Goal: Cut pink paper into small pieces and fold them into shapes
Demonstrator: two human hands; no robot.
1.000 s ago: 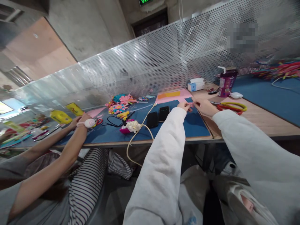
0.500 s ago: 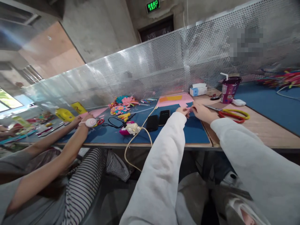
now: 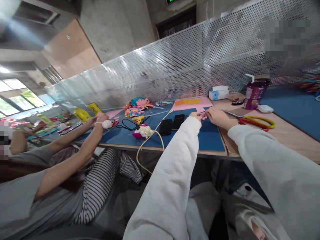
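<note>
My left hand (image 3: pixel 196 115) and my right hand (image 3: pixel 217 116) meet over the blue mat (image 3: pixel 212 138), both pinched on a small pink piece of paper (image 3: pixel 204 116) between them. Both arms wear pale grey sleeves. A larger pink paper sheet (image 3: pixel 191 104) with an orange strip lies just beyond my hands. Two dark phones (image 3: pixel 172 124) lie on the mat left of my left hand. Scissors with yellow and red handles (image 3: pixel 257 121) rest on the wooden tabletop right of my right hand.
A perforated metal screen (image 3: pixel 190 63) runs along the table's far edge. A purple cup (image 3: pixel 255 93), a tissue box (image 3: pixel 218 93), paper flowers (image 3: pixel 136 107) and a cream cable (image 3: pixel 150 140) lie about. A person in a striped garment (image 3: pixel 97 186) sits left, hands on the table.
The camera has swung left and slightly down, bringing more of the neighbours into view. My hands stay together on the pink paper piece, barely shifted.
</note>
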